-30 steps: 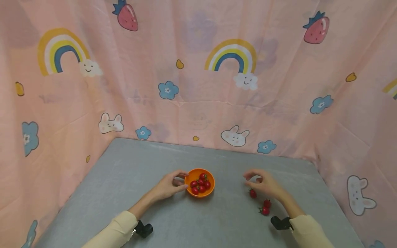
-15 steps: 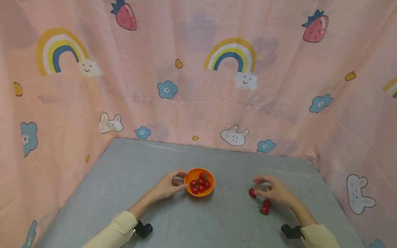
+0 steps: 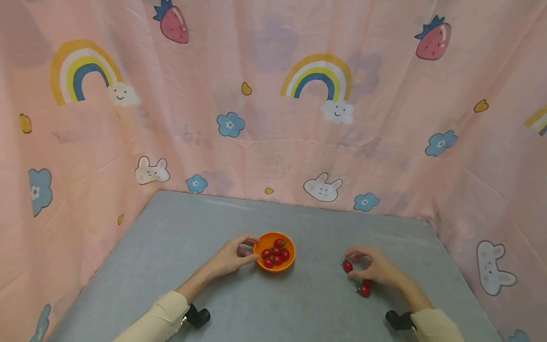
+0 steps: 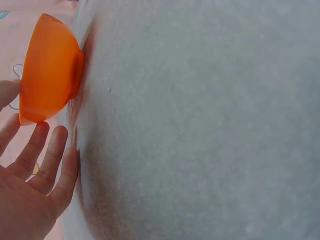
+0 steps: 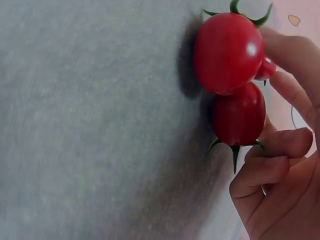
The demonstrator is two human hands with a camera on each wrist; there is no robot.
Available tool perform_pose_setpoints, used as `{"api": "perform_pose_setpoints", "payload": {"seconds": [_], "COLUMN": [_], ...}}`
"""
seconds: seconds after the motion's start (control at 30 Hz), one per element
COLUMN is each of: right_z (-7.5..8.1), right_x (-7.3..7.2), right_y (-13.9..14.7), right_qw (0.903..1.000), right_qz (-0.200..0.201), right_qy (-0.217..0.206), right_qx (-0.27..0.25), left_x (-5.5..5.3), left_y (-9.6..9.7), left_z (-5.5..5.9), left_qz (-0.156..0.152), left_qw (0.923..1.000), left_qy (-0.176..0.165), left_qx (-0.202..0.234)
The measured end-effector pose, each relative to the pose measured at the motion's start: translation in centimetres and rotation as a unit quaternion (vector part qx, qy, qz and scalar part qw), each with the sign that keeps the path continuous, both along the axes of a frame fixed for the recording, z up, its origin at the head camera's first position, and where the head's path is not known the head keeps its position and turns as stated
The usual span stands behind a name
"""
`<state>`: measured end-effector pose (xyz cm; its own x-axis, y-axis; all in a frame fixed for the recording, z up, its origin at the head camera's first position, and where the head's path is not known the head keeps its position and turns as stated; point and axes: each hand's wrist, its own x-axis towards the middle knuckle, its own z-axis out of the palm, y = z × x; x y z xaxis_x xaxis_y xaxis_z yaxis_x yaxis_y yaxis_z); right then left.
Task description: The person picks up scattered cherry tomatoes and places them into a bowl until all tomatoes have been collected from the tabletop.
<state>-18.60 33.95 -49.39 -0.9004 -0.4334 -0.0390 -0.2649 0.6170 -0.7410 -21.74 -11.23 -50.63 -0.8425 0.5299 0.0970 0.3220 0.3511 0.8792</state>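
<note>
My left hand (image 3: 232, 258) rests its thumb and fingertips against the left side of an orange bowl (image 3: 275, 270), its fingers fairly straight in the left wrist view. Inside the bowl lie several small red cherry tomatoes (image 3: 277, 260). On the right, my right hand (image 3: 378, 269) has its thumb and index finger spread around a single cherry tomato (image 3: 347, 266) on the table; contact cannot be told. Two more cherry tomatoes, a nearer one (image 5: 229, 54) and one touching it (image 5: 239, 115), lie beneath that hand. Its other fingers are bent in the right wrist view.
A grey tabletop (image 3: 307, 304) carries everything. Behind and at both sides hangs a pink curtain (image 3: 273, 156) printed with rainbows, rabbits and flowers. Black wrist devices, one at the left wrist (image 3: 198, 316) and one at the right wrist (image 3: 399, 320), stick out under the sleeves.
My right hand has moved rightward and a little nearer, then lowered around the single cherry tomato, now partly covering the pair. The left hand and the bowl have stayed nearly still.
</note>
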Motion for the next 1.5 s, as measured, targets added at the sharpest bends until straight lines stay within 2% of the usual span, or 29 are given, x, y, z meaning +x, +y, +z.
{"api": "perform_pose_setpoints", "payload": {"seconds": [0.3, 0.83, 1.23, 1.5], "right_z": [-0.6, -0.5, 0.0, 0.9], "right_x": [-0.5, -1.0, -1.2, -1.5], "right_y": [0.0, -0.2, -0.2, -1.3], "right_qw": [1.0, 0.9995, 0.9992, 0.9985], "right_qz": [-0.003, -0.011, -0.026, -0.047], "right_qy": [-0.005, -0.023, 0.031, 0.029], "right_qx": [0.008, 0.02, 0.004, -0.007], "left_x": [-0.1, -0.1, -0.1, -0.1], "left_y": [-0.1, -0.1, -0.1, -0.1], "left_z": [-0.2, -0.2, -0.2, -0.2], "left_qz": [-0.002, -0.003, -0.009, 0.001], "left_qw": [0.9999, 0.9999, 0.9999, 0.9999], "left_qy": [-0.01, -0.016, -0.003, -0.016], "left_qx": [0.002, 0.003, 0.009, 0.0]}}
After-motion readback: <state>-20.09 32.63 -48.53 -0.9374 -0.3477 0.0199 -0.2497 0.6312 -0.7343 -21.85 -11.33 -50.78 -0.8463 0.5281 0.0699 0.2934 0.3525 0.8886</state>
